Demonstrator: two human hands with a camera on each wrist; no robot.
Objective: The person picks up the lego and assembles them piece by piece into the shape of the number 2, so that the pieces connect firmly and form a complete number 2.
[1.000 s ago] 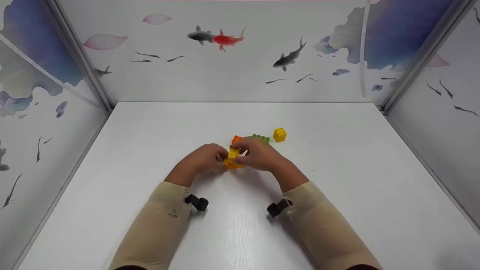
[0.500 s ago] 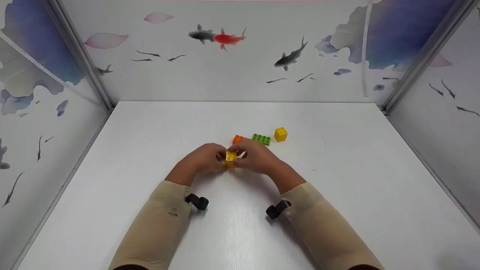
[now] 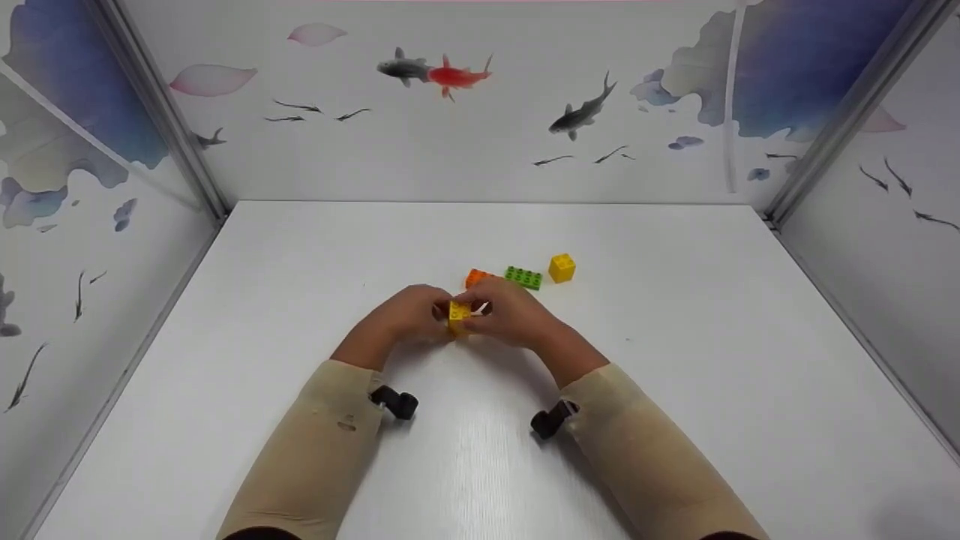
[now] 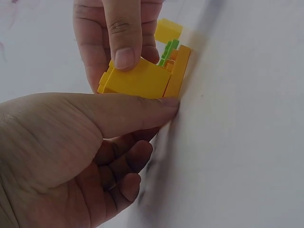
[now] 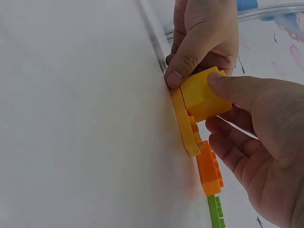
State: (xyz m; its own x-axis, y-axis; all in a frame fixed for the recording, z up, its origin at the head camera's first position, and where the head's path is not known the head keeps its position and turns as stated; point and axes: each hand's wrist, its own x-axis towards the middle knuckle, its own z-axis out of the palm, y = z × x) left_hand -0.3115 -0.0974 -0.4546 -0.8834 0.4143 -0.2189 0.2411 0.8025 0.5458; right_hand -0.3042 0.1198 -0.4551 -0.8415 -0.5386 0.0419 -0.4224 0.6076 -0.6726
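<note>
A yellow toy building block [image 5: 195, 97] sits against the studded side of a thin amber-orange brick [image 5: 184, 126], at its left end, with a seam visible between them. My right hand [image 3: 519, 315] pinches the yellow block between thumb and fingers. Holding the amber brick's left end is my left hand [image 3: 405, 315]; its thumb [image 4: 142, 114] lies along the brick's edge, while the other fingers curl beneath. In the head view, hands and block cover most of the amber brick. The right wrist view shows more studs of it uncovered beside the block.
Just beyond my right fingers lies an orange brick [image 3: 477, 277], partly covered by the hand. A flat green brick [image 3: 523, 277] rests right of it, then a second yellow block [image 3: 562, 268]. Patterned panels surround the white table [image 3: 675, 300] at back and sides.
My right hand has shifted left with the yellow block, bringing it from above the amber brick onto its left end. The green brick has come into fuller view. My left hand has barely moved.
</note>
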